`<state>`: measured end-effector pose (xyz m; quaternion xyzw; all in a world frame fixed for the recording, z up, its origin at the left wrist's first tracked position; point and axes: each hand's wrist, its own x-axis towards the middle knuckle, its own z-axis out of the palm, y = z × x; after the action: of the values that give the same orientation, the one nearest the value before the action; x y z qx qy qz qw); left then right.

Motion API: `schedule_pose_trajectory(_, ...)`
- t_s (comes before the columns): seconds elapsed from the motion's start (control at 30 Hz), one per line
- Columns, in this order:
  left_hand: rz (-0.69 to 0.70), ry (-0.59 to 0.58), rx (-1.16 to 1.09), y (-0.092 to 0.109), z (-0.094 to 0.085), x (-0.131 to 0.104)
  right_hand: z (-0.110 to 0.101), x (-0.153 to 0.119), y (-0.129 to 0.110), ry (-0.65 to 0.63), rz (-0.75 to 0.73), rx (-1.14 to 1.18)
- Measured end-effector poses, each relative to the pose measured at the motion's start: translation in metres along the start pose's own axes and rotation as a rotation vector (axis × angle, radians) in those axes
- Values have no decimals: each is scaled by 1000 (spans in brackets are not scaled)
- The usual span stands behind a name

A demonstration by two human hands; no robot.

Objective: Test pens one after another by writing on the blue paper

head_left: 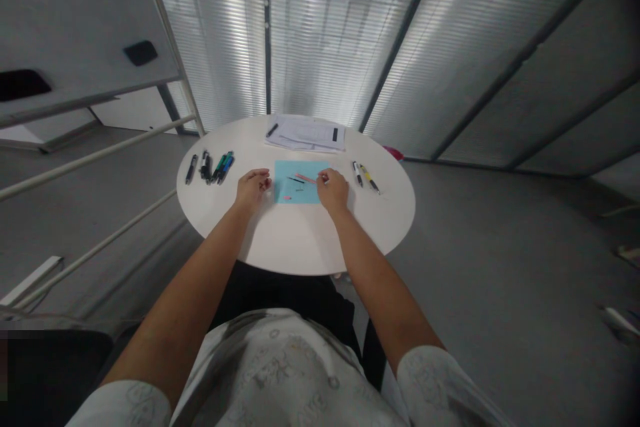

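A light blue sheet (305,196) lies on a round white table (290,240). Several small parts rest on it: a pink pen barrel (304,178), a thin dark refill (296,180), a small spring-like piece (299,190) and a short pink piece (287,198). My right hand (334,191) is over the sheet's right edge, thumb and fingers pinched at the right end of the pink barrel. At the sheet's left edge, my left hand (251,188) has its fingers curled in; whatever they hold, if anything, is too small to tell.
Several dark, green and blue pens (218,167) lie at the table's left. A white pen (357,173) and a yellow pen (369,179) are on the right. Behind the sheet sits a stack of papers (305,132) with a black pen (272,130) on it. A whiteboard frame (165,125) stands left.
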<state>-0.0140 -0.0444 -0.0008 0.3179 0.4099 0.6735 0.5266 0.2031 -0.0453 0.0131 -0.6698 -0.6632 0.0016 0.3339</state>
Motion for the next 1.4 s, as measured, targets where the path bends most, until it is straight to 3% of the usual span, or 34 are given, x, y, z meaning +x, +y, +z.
schedule_pose_trajectory(0.13, -100, 19, -155, 10, -1, -2, 0, 11, 15, -44, 192, 100)
schedule_pose_trajectory(0.27, -172, 66, -239, 15, -3, -2, 3, 14, 20, -60, 280, 74)
schedule_pose_trajectory(0.73, -233, 66, -355, 19, -4, -2, 5, 12, 17, -67, 245, 45)
schedule_pose_trajectory(1.07, -217, 62, -347, 19, -5, -2, 8, 9, 17, 18, 111, 53)
schedule_pose_trajectory(1.2, -225, 54, -347, 19, -4, -2, 8, 7, 14, -11, 99, 5)
schedule_pose_trajectory(1.4, -217, 34, -337, 16, -6, 1, 8, 0, 9, -155, 64, -120)
